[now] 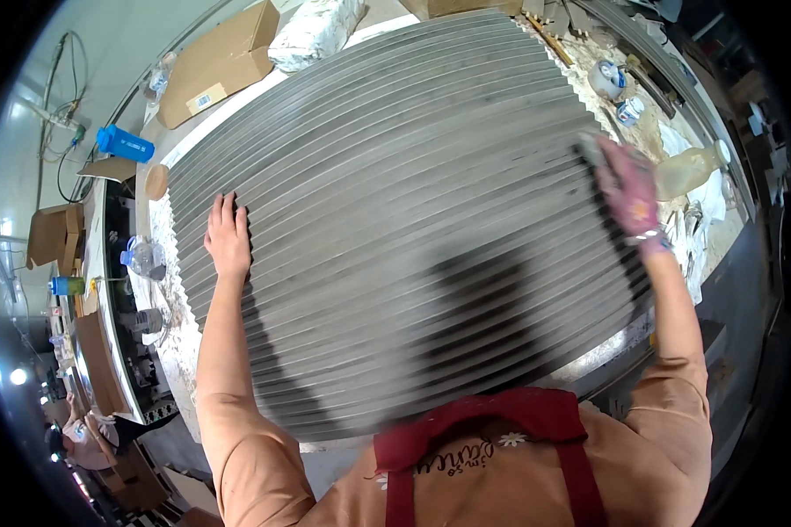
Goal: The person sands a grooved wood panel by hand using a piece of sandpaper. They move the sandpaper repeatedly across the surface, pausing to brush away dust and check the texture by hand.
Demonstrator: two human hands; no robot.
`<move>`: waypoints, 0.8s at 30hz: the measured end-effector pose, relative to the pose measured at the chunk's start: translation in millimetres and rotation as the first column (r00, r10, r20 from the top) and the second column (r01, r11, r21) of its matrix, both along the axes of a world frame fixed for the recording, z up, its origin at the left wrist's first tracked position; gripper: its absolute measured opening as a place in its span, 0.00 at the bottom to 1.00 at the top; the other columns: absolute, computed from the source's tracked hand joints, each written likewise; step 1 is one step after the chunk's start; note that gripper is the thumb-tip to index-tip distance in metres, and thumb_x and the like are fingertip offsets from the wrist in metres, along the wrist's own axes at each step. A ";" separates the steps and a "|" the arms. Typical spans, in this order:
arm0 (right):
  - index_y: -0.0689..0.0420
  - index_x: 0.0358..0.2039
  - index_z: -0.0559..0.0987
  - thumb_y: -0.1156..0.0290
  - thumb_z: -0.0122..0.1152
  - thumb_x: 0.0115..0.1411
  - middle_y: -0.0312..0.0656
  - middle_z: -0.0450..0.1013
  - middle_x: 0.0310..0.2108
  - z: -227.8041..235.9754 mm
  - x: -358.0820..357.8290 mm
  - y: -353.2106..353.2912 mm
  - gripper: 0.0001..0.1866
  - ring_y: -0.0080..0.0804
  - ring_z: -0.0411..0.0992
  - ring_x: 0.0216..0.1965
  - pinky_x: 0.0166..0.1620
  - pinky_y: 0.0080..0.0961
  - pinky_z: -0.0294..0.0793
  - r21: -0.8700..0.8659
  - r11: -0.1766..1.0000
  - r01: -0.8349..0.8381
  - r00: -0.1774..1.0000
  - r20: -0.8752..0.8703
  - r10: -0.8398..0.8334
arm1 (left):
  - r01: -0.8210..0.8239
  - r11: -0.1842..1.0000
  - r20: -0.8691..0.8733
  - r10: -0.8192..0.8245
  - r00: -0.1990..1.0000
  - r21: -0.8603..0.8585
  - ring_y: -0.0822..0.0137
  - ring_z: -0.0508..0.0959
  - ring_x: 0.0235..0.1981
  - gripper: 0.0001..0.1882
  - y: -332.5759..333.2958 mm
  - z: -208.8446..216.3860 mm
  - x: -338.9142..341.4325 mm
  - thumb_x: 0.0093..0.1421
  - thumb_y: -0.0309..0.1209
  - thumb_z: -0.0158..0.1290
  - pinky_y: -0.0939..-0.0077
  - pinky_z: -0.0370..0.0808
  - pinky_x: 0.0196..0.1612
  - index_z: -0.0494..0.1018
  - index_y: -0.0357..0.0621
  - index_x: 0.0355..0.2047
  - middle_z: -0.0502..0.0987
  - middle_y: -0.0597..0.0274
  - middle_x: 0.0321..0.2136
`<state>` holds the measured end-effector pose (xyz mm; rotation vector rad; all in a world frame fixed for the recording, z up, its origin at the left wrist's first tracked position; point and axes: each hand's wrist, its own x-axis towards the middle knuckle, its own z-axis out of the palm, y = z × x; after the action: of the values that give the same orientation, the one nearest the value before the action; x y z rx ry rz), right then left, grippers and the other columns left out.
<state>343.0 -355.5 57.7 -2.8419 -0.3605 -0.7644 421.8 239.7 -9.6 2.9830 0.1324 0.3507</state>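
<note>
A large grey panel of parallel ridged strips (360,202) lies across the worktable in front of me. My left hand (228,235) is bare and rests flat on the panel's left part, its fingers stretched out. Over the right edge, my right hand (627,186) wears a pink glove with a flower mark and is smeared by motion. Its fingers reach out along the ridges. A greyish patch shows at the fingertips; whether it is soiled glove or a small pad is too blurred to tell. My shadow darkens the lower middle of the panel.
Beyond the panel lie a cardboard box (215,66) and a white wrapped bundle (316,33). A blue bottle (125,143), tape roll (156,182) and clear bottle (145,258) stand left. On the right are a yellowish bottle (690,171), a small jar (629,111) and a tub (606,79).
</note>
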 end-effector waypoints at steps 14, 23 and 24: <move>0.41 0.53 0.72 0.56 0.44 0.64 0.43 0.69 0.54 -54.2 124.4 185.3 0.19 0.44 0.63 0.59 0.64 0.48 0.51 -0.014 0.927 -0.374 0.884 -0.308 0.352 | -0.093 0.995 0.022 0.094 0.995 -0.027 0.56 0.56 0.64 0.24 27.3 -15.4 -11.5 0.66 0.39 0.36 0.51 0.54 0.61 0.58 0.53 0.62 0.57 0.59 0.64; 0.40 0.53 0.73 0.62 0.54 0.58 0.42 0.74 0.40 -41.7 150.6 -57.7 0.20 0.41 0.72 0.41 0.44 0.42 0.68 -0.257 0.953 0.161 0.978 -0.088 -0.189 | -0.064 0.998 0.033 0.064 0.997 -0.005 0.55 0.56 0.64 0.24 20.5 -15.2 -5.1 0.66 0.39 0.35 0.51 0.54 0.61 0.59 0.51 0.62 0.56 0.57 0.64; 0.41 0.51 0.75 0.65 0.55 0.56 0.41 0.74 0.36 -44.4 142.2 -41.4 0.20 0.41 0.73 0.40 0.43 0.39 0.68 -0.186 0.982 0.022 0.993 -0.111 -0.043 | -0.072 0.997 0.037 0.072 0.997 -0.010 0.55 0.56 0.64 0.24 20.5 -11.5 -8.0 0.66 0.39 0.35 0.51 0.54 0.61 0.59 0.51 0.62 0.56 0.57 0.64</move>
<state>485.3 -396.8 13.2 -3.0553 -0.3877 -0.5990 413.8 260.2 -21.1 2.9669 0.2375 0.4128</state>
